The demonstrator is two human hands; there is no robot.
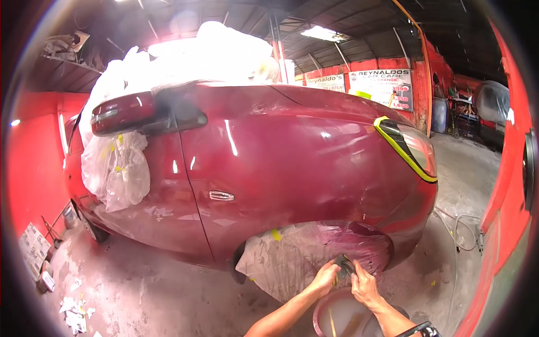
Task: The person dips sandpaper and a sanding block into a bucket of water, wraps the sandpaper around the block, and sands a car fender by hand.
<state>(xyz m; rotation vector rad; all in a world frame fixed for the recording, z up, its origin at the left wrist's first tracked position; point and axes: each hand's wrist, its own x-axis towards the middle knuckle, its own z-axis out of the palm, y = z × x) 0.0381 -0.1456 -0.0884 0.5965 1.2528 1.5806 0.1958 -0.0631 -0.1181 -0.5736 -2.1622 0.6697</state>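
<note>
Both my hands are together over a bucket (pixel 318 321) of cloudy water, low in the view. My left hand (pixel 324 279) and my right hand (pixel 364 285) have their fingers closed on a small, dark grey piece of sandpaper (pixel 344 262). Something yellowish shows at my left fingers, too small to make out. Just beyond my hands is the front wheel, hidden under a plastic cover (pixel 292 253) stained with red. Above it stretches the dark red fender (pixel 286 163) of a car, with dull, hazy patches.
Yellow-green tape (pixel 401 151) edges the headlight. Plastic wraps the side mirror (pixel 123 112) partly and the windshield area. A hose (pixel 453 247) lies on the floor at right. Paper scraps (pixel 74 314) lie at lower left. A red wall (pixel 508 168) stands on the right.
</note>
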